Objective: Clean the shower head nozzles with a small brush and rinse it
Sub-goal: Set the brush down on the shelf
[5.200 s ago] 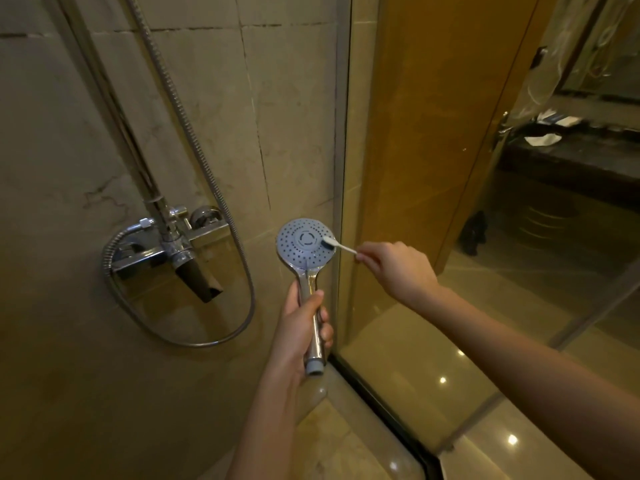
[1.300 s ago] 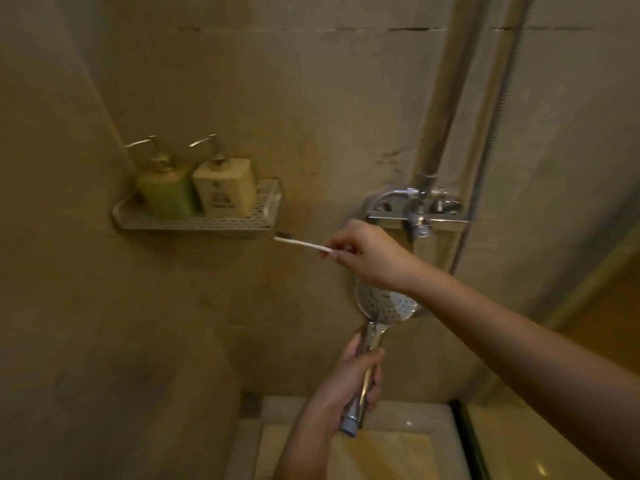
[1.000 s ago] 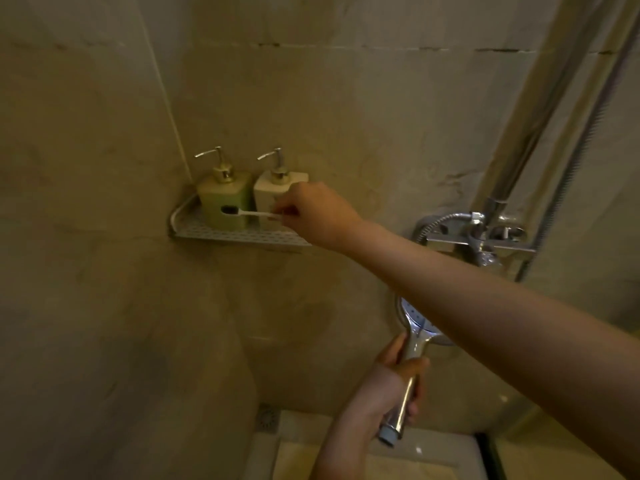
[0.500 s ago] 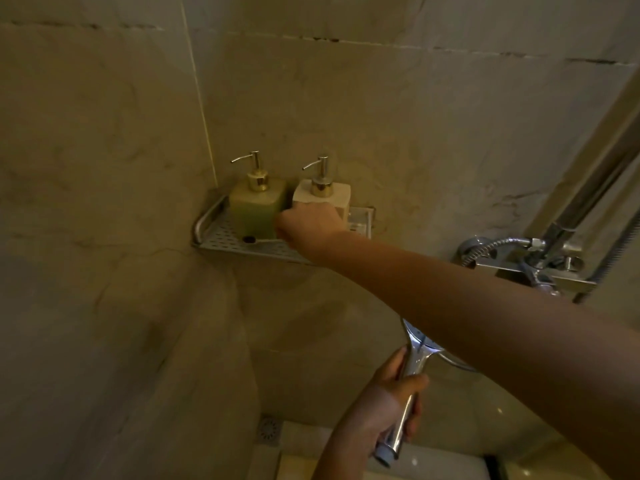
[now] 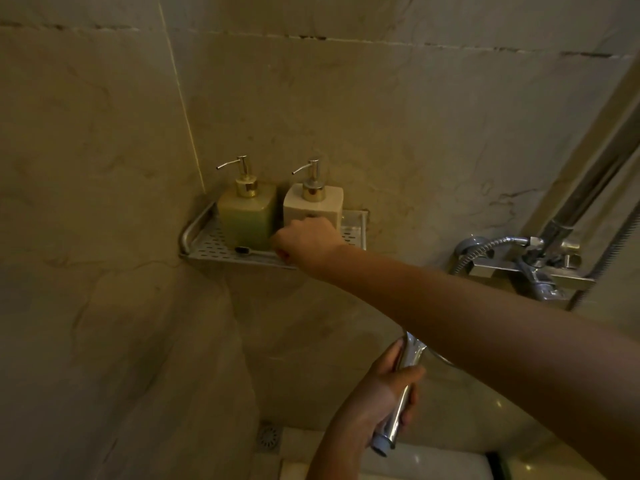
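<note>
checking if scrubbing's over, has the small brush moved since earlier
Yes. The small brush went left, off the shower head, and now lies on the corner shelf before the green bottle.

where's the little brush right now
Head view, left of centre: the brush lies on the metal shelf in front of the green soap bottle, its handle end pinched by the right hand.

No legible txt, small dark mark on white pump bottle [image 5: 327, 209], unreadable
</note>
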